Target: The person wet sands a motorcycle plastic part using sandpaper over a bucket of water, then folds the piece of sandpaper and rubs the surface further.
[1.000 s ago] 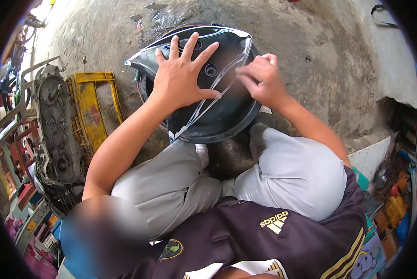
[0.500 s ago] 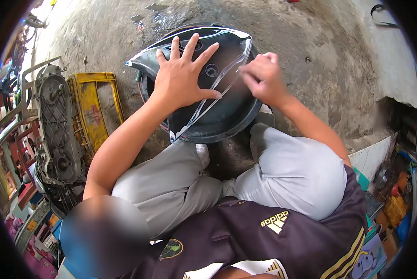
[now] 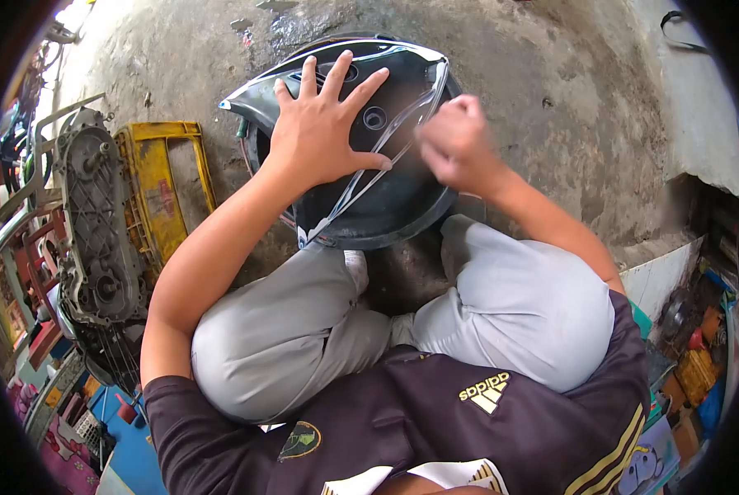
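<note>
A black, roughly triangular molded panel (image 3: 402,92) with shiny white edges and round holes rests over a round black tub (image 3: 411,224) between my knees. My left hand (image 3: 316,132) lies on the panel with its fingers spread wide, the thumb reaching toward the near edge strip. My right hand (image 3: 458,140) is closed and blurred by motion, close beside the panel's right edge. Whatever it may hold is hidden in the curled fingers. Part of the tub's rim shows around and below the panel.
A yellow plastic crate (image 3: 162,186) and a metal engine casing (image 3: 99,223) stand on the concrete floor (image 3: 551,107) to my left. At the right, mixed parts and bags (image 3: 699,371) lie behind a white board (image 3: 662,268).
My right hand has shifted slightly left and down along the panel's edge, staying closed. My left hand remains spread on the panel, which sits almost the same.
</note>
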The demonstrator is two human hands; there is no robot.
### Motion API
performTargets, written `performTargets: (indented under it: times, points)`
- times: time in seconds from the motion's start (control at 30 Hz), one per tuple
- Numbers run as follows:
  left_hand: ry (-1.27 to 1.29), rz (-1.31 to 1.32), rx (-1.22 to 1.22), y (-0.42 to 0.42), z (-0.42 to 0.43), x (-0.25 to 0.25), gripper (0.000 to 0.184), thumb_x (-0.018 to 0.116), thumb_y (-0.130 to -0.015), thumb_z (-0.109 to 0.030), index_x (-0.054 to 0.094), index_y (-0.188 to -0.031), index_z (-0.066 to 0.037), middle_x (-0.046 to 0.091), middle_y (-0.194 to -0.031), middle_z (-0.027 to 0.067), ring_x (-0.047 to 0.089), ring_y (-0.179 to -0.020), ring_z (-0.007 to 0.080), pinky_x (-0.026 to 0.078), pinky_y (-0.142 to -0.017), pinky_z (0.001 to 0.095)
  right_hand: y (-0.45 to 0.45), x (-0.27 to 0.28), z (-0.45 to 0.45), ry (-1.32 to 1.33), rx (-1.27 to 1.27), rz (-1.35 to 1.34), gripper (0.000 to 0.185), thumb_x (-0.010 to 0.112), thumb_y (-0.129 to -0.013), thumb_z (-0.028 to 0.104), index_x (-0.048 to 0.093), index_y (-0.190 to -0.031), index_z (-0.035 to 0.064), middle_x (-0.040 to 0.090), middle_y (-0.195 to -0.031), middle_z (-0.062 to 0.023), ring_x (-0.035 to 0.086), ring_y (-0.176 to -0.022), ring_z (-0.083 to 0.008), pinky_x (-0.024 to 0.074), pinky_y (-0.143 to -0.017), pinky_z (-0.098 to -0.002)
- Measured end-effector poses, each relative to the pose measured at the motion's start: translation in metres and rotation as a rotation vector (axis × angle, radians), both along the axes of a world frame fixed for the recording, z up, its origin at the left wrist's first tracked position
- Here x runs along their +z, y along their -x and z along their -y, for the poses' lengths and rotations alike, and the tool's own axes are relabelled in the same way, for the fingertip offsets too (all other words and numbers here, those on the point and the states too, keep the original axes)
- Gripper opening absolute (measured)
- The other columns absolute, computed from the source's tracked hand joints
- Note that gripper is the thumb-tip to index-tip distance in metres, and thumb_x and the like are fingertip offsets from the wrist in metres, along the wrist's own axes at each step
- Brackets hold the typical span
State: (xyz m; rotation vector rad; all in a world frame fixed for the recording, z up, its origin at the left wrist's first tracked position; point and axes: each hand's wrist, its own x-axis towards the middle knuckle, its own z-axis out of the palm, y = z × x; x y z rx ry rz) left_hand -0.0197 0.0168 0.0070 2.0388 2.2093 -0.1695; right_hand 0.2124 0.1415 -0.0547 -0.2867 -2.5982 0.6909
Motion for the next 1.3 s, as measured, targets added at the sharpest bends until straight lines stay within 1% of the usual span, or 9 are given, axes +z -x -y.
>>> performTargets:
  times: [0.1, 0.13, 0.4, 0.47, 0.57, 0.67, 0.77, 1.2, 1.3]
  points:
    - [-0.02, -0.003, 0.006, 0.001, 0.002, -0.001, 0.125, 0.081, -0.066, -0.084, 0.028, -0.171, -0.042, 0.03, -0.176, 0.0169, 0.033, -0.156, 0.0544, 0.036, -0.112, 0.0779, 0.001, 0.001, -0.001, 0.003, 0.022, -0.038, 0.015, 0.079, -0.084, 0.014, 0.074, -0.098, 0.0126, 0.071, -0.089, -0.0017, 0.067, -0.092, -0.0226, 0.0444, -0.1, -0.047]
    - [-0.024, -0.006, 0.002, 0.001, 0.002, -0.002, 0.125, 0.081, -0.066, -0.084, 0.028, -0.171, -0.042, 0.031, -0.176, 0.0168, 0.033, -0.156, 0.0544, 0.037, -0.112, 0.0776, 0.003, 0.004, 0.005, -0.007, 0.147, 0.033, 0.013, 0.079, -0.085, 0.014, 0.075, -0.098, 0.0124, 0.072, -0.091, -0.0012, 0.066, -0.091, -0.0223, 0.0437, -0.099, -0.046]
    - [-0.065, 0.003, -0.012, 0.002, 0.003, -0.005, 0.124, 0.083, -0.066, -0.082, 0.03, -0.17, -0.042, 0.034, -0.174, 0.0158, 0.037, -0.153, 0.0545, 0.038, -0.11, 0.0763, 0.001, 0.005, 0.01, 0.14, 0.109, -0.053, 0.013, 0.08, -0.087, 0.009, 0.078, -0.099, 0.0114, 0.072, -0.086, -0.0008, 0.066, -0.09, -0.0213, 0.0428, -0.098, -0.0432]
    - [-0.068, 0.002, -0.008, 0.003, 0.003, -0.005, 0.124, 0.083, -0.066, -0.082, 0.03, -0.17, -0.042, 0.034, -0.174, 0.0157, 0.037, -0.153, 0.0545, 0.038, -0.11, 0.0762, 0.001, 0.006, 0.01, 0.32, 0.043, -0.053, 0.015, 0.078, -0.087, -0.001, 0.078, -0.099, 0.006, 0.072, -0.086, -0.0053, 0.066, -0.083, -0.0245, 0.0452, -0.096, -0.0413]
    - [-0.066, 0.005, -0.002, 0.002, 0.004, -0.006, 0.124, 0.083, -0.066, -0.082, 0.03, -0.17, -0.042, 0.033, -0.175, 0.0153, 0.037, -0.154, 0.0542, 0.038, -0.111, 0.0763, 0.002, 0.004, 0.007, 0.389, 0.03, -0.078, 0.014, 0.079, -0.087, -0.002, 0.076, -0.098, 0.0049, 0.072, -0.084, -0.0067, 0.066, -0.079, -0.0255, 0.0463, -0.095, -0.0403]
    - [-0.061, 0.0, -0.005, 0.003, 0.005, -0.006, 0.123, 0.083, -0.066, -0.081, 0.03, -0.17, -0.042, 0.032, -0.175, 0.0148, 0.036, -0.154, 0.0538, 0.037, -0.111, 0.0767, 0.001, 0.0, 0.004, 0.31, 0.129, -0.062, 0.013, 0.082, -0.088, 0.008, 0.075, -0.098, 0.0057, 0.074, -0.083, -0.0065, 0.068, -0.077, -0.0251, 0.0462, -0.092, -0.0403]
    - [-0.069, -0.004, -0.005, 0.004, 0.004, -0.009, 0.123, 0.084, -0.067, -0.081, 0.029, -0.17, -0.042, 0.032, -0.175, 0.0146, 0.036, -0.154, 0.0536, 0.037, -0.112, 0.077, 0.006, 0.006, 0.009, 0.384, -0.001, -0.072, 0.01, 0.081, -0.088, 0.008, 0.074, -0.095, 0.006, 0.074, -0.082, -0.0058, 0.068, -0.076, -0.0244, 0.0463, -0.091, -0.0405]
    - [-0.076, -0.014, -0.004, 0.003, 0.005, -0.009, 0.121, 0.084, -0.068, -0.08, 0.03, -0.17, -0.043, 0.033, -0.176, 0.0143, 0.037, -0.154, 0.0535, 0.037, -0.112, 0.0774, 0.004, 0.003, 0.008, 0.227, 0.104, -0.014, 0.008, 0.08, -0.09, 0.008, 0.072, -0.093, 0.0087, 0.074, -0.084, -0.0047, 0.068, -0.076, -0.0237, 0.0458, -0.089, -0.0394]
    - [-0.08, -0.018, -0.004, 0.004, 0.005, -0.011, 0.121, 0.083, -0.068, -0.081, 0.029, -0.17, -0.043, 0.032, -0.176, 0.0138, 0.038, -0.154, 0.0533, 0.038, -0.111, 0.0772, 0.002, 0.001, 0.011, 0.366, -0.038, -0.054, 0.007, 0.079, -0.09, 0.008, 0.072, -0.093, 0.0088, 0.074, -0.085, -0.0053, 0.068, -0.077, -0.0247, 0.0461, -0.089, -0.0395]
